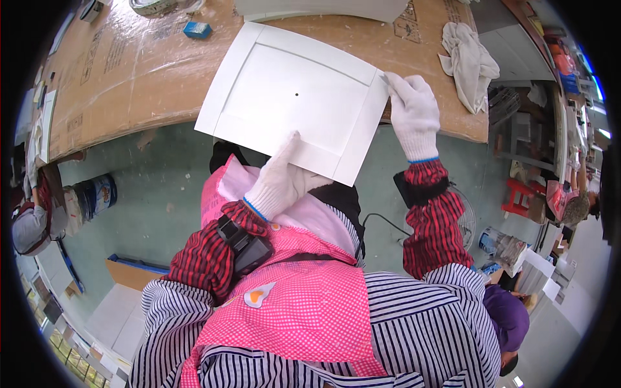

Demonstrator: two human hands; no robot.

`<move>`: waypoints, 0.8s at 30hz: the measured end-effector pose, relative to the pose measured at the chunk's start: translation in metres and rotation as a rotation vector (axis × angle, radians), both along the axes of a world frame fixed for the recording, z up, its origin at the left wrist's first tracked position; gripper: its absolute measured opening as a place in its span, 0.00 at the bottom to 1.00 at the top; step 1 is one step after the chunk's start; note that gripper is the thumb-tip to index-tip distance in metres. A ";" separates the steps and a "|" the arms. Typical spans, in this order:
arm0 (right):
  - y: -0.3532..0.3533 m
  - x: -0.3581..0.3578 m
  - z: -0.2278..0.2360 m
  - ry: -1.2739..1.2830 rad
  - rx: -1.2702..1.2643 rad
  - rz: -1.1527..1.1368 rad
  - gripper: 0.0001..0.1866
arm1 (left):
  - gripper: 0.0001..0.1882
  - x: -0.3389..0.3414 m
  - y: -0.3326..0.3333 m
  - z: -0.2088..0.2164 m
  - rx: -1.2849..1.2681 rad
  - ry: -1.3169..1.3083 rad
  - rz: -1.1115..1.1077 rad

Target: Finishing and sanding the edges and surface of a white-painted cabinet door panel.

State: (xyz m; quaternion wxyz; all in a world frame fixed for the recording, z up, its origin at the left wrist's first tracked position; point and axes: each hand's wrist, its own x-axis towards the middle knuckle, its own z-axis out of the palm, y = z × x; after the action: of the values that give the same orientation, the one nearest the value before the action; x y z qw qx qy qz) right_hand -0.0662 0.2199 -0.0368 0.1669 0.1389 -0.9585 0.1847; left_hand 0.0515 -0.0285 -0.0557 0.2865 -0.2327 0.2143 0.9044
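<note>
A white framed panel (265, 90), like a cabinet door, lies tilted across the near edge of the workbench. It has a recessed middle with one small dark hole. My left hand (279, 181), in a white knit glove, grips the panel's near edge with the thumb on top; the other fingers are mostly hidden under it. At the panel's right edge, near the far right corner, my gloved right hand (414, 113) is closed, pinching a small thin grey piece (386, 79) against the edge. What kind of piece it is I cannot make out.
Brown cardboard covers the workbench (142, 84). On it are a small blue box (197, 30), a tape roll (152, 6), another white panel (323, 9) and a crumpled white cloth (467, 61). A fan (462, 216) and red stool (519, 197) stand right; other people are on both sides.
</note>
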 end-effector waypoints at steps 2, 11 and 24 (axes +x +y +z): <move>0.001 -0.016 -0.010 0.039 0.073 -0.004 0.12 | 0.44 -0.001 0.000 0.000 0.146 -0.008 -0.051; -0.012 0.027 -0.010 0.043 0.082 0.162 0.19 | 0.51 -0.006 0.005 0.000 0.293 -0.009 -0.036; -0.037 0.152 -0.006 -0.224 -0.191 0.410 0.30 | 0.50 -0.001 0.003 -0.007 0.289 -0.045 0.009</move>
State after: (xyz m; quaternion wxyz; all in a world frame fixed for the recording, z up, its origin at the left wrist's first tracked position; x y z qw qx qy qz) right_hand 0.0861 0.1825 -0.0429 0.0309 0.2925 -0.9012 0.3185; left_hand 0.0500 -0.0256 -0.0628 0.3178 -0.2102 0.0742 0.9216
